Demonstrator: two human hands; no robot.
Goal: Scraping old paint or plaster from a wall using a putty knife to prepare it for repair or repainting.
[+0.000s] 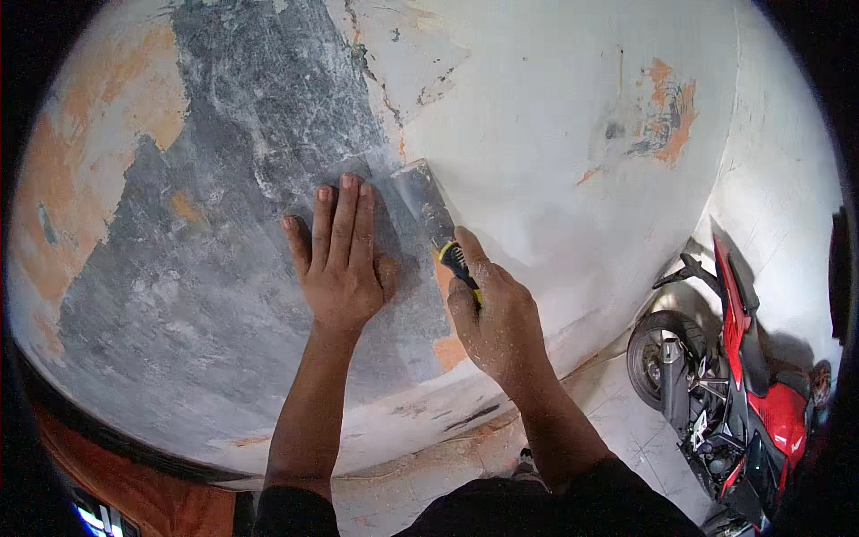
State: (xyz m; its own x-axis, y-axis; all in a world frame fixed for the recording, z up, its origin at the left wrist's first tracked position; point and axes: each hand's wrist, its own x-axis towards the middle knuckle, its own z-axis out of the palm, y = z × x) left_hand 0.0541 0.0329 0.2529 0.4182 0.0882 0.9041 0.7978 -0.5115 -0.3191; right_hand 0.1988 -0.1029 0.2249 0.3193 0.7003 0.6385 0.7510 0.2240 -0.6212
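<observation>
My right hand (503, 320) is wrapped round the black and yellow handle of a paint scraper (428, 204). The scraper's wide, dusty metal blade lies against the wall (546, 134), along the border between bare grey plaster and white paint. To the left, my left hand (342, 255) rests flat on the bare grey patch (215, 295), fingers stretched upward and holding nothing. Strips of orange undercoat (445, 291) show beside the scraper handle. Above the blade a jagged crack (383, 85) runs up through the paint.
A red and black motorcycle (738, 385) stands on the tiled floor (631, 407) at the right, close to the wall corner. Another chipped patch (667, 112) with orange edges marks the upper right wall. Orange-brown cloth (134, 479) and a lit object (98, 519) are at lower left.
</observation>
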